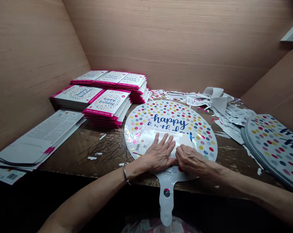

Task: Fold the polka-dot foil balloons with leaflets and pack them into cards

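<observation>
A round foil balloon [170, 127] with coloured polka dots and blue "happy birthday" lettering lies flat on the worn wooden table [73, 158]. Its white tail [166, 200] hangs over the table's front edge. A white printed paper sheet with a barcode [146, 139] lies across the balloon's lower half. My left hand [158, 153] rests flat on the sheet, fingers spread. My right hand [190, 159] sits at the sheet's lower right, fingers curled against it; I cannot tell whether they pinch it. The sheet hides part of the lettering.
Stacks of packaged balloons with pink edges [110, 97] stand at the back left. White printed sheets [41, 139] lie at the left. Paper scraps [221, 110] pile up at the back right, beside a stack of dotted balloons [273, 149]. Panelled walls [180, 38] surround the table.
</observation>
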`<state>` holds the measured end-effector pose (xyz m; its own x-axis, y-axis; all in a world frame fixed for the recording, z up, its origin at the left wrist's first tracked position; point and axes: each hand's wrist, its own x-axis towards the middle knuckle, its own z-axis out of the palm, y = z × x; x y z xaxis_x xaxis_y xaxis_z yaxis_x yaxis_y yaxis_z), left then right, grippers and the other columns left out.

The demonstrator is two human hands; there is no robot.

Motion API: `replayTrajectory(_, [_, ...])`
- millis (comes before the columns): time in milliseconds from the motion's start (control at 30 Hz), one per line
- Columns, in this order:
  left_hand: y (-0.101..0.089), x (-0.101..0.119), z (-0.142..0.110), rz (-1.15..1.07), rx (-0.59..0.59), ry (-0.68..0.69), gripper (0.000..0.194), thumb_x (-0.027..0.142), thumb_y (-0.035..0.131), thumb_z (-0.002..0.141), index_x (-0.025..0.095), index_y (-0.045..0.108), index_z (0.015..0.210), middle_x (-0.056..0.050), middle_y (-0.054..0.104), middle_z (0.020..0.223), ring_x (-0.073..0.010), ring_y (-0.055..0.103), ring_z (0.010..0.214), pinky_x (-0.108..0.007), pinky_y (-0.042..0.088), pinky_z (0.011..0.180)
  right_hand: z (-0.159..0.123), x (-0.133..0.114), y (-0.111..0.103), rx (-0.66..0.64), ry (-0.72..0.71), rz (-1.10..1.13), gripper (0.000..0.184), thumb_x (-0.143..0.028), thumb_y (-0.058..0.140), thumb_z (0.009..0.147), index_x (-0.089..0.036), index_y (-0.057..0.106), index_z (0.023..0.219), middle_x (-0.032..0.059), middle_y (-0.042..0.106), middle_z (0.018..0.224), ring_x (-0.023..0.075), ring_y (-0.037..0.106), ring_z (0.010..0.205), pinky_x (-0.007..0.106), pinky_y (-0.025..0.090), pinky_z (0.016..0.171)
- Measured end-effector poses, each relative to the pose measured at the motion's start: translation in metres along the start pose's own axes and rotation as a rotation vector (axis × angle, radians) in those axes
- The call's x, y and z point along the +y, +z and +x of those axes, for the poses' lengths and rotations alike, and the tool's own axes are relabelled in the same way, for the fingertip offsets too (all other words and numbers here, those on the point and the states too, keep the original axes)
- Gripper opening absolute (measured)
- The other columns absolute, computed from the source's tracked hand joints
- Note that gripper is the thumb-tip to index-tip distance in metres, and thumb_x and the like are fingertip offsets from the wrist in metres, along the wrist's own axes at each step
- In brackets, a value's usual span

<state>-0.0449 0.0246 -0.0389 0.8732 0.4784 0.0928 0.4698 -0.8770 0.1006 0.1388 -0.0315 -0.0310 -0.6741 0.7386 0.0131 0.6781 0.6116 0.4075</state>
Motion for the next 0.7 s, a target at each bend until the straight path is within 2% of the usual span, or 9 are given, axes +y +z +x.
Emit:
replayTrajectory(167, [0.002,0.000,0.000,-0.015,0.003,-0.010,0.064,0.053,0.026,0.090,0.008,0.033,0.135,-0.017,0.027,0.144,-0.0319,0.012,0.136,-0.055,0.004,0.106,-0.007,0.010,-0.010,0.131,-0.148,0.098,0.034,-0.010,0.031,0.088,-0.016,0.054,0.112,0.0102,0.058,0.110,0.0224,0.053,0.099,0.034,0.044,0.081])
replayTrajectory(333, [0.000,0.001,0.000,-0.027,-0.023,-0.012,0.067,0.056,0.020,0.090,0.009,0.030,0.137,-0.017,0.025,0.145,-0.0316,0.012,0.136,-0.055,0.003,0.107,-0.002,0.013,-0.013,0.200,-0.219,-0.042,0.035,-0.005,0.028,0.085,-0.014,0.057,0.103,0.0106,0.059,0.104,0.0220,0.053,0.094,0.033,0.045,0.075])
replayTrajectory(433, [-0.003,0.003,-0.002,-0.018,-0.039,0.007,0.073,0.061,0.017,0.089,0.007,0.027,0.138,-0.018,0.023,0.145,-0.0317,0.010,0.136,-0.054,0.002,0.107,0.004,0.030,-0.014,0.158,-0.144,-0.025,0.031,0.001,0.032,0.079,-0.013,0.059,0.084,0.0103,0.060,0.084,0.0212,0.054,0.076,0.032,0.043,0.063])
replayTrajectory(533, [-0.006,0.004,-0.002,-0.016,-0.054,0.025,0.076,0.063,0.015,0.087,0.008,0.027,0.138,-0.017,0.022,0.146,-0.0313,0.009,0.137,-0.053,0.002,0.107,-0.002,0.059,-0.021,0.124,0.032,0.006,0.028,0.004,0.034,0.075,-0.013,0.055,0.068,0.0079,0.052,0.063,0.0181,0.045,0.056,0.030,0.034,0.049])
replayTrajectory(633, [-0.007,0.005,-0.001,-0.024,-0.067,0.032,0.076,0.064,0.013,0.087,0.010,0.027,0.138,-0.016,0.020,0.147,-0.0307,0.006,0.137,-0.053,0.002,0.107,-0.024,0.073,-0.029,0.131,0.178,0.064,0.026,-0.001,0.034,0.080,-0.013,0.055,0.071,0.0091,0.053,0.067,0.0170,0.045,0.056,0.029,0.034,0.051])
replayTrajectory(700, [-0.006,0.007,0.001,-0.026,-0.073,0.041,0.076,0.065,0.013,0.087,0.010,0.026,0.139,-0.016,0.020,0.147,-0.0306,0.006,0.137,-0.053,0.002,0.107,-0.037,0.065,-0.031,0.117,0.190,0.144,0.023,-0.003,0.037,0.082,-0.014,0.056,0.077,0.0085,0.055,0.075,0.0154,0.048,0.061,0.026,0.037,0.054])
